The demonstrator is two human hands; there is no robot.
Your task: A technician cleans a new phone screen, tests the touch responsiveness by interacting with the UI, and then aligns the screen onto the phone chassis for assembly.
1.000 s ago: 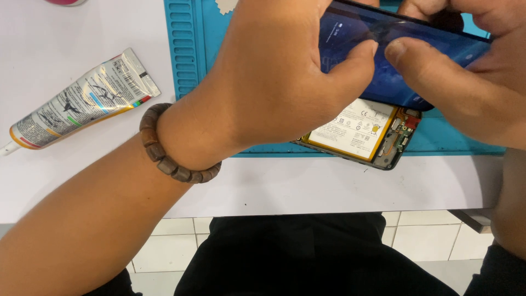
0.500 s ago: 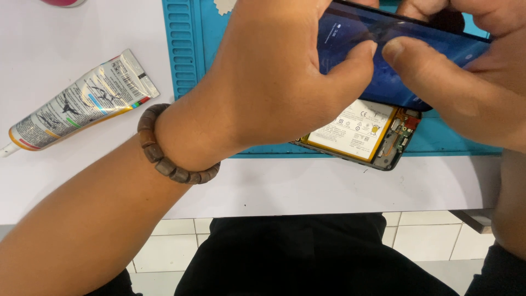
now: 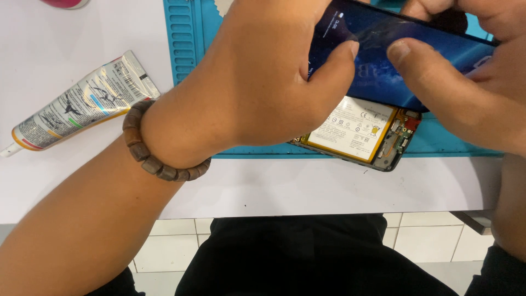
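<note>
Your left hand (image 3: 257, 82) and right hand (image 3: 466, 87) both hold the dark screen panel (image 3: 394, 55), which sits at about 1 o'clock in the head view, lifted and tilted above the open phone body (image 3: 359, 131). Your left grip is closed on the panel's left end, thumb (image 3: 334, 66) pressed on the glass face with the other fingers hidden behind it. Your right grip is closed on the panel's right part, thumb (image 3: 416, 66) lying on the glass just beside the left thumb, the two tips near but apart. The glass shows blue reflections and fine crack lines near the left thumb.

Under the panel, at about 3 o'clock from centre, the phone body lies on the blue mat (image 3: 189, 55), its pale battery (image 3: 350, 126) face up and a strip of circuit parts (image 3: 400, 137) along its right edge. Its lower corner reaches the mat's near edge. Whether panel and body touch is hidden by your hands.

The mat lies on the white table (image 3: 274, 186), reaching from 12 o'clock to 3 o'clock. At 9 o'clock a silver glue tube (image 3: 82, 104) lies on the table, nozzle pointing toward 8 o'clock, well apart from the phone. A brown bead bracelet (image 3: 156, 153) circles your left wrist. At 11 o'clock, a pink object (image 3: 66, 3) is cut by the frame's edge.
</note>
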